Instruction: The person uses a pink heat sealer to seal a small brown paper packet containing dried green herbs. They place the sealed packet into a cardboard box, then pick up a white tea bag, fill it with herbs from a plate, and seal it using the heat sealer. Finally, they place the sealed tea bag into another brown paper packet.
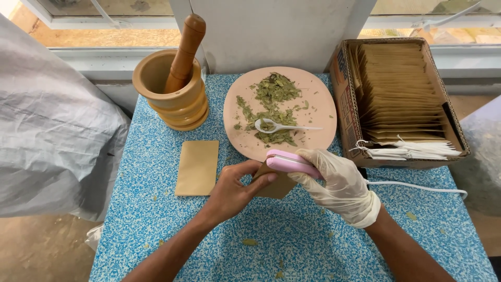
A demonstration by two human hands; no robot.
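Your right hand [342, 183], in a pale thin glove, was wrapped around a pink handheld sealer [292, 163], fingers curled over its top, with the tool's end pressed down on the upper edge of a small brown paper pouch [276, 185]. Your bare left hand [235, 188] pinched that pouch from the left, thumb on its near face and fingertips up against the sealer's underside. The pouch was flat, tan and matte, mostly hidden between both hands (its mouth could not be seen), and it sat just above the blue speckled tabletop [292, 245], near the table's middle.

A white cord [417, 186] ran from behind your right hand toward the table's right edge. Just past the sealer lay an oval pinkish plate [318, 104] with dried green leaves [271, 104] and a white plastic spoon [282, 127] on it; the plate's near rim almost touched the tool. To your left a second flat tan pouch [197, 167] lay apart from your hand. A wooden mortar [172, 94] with a pestle [185, 49] stood at the back left corner. A cardboard box [344, 94] of stacked pouches [402, 89] crowded the right side. Open tabletop remained only toward you.
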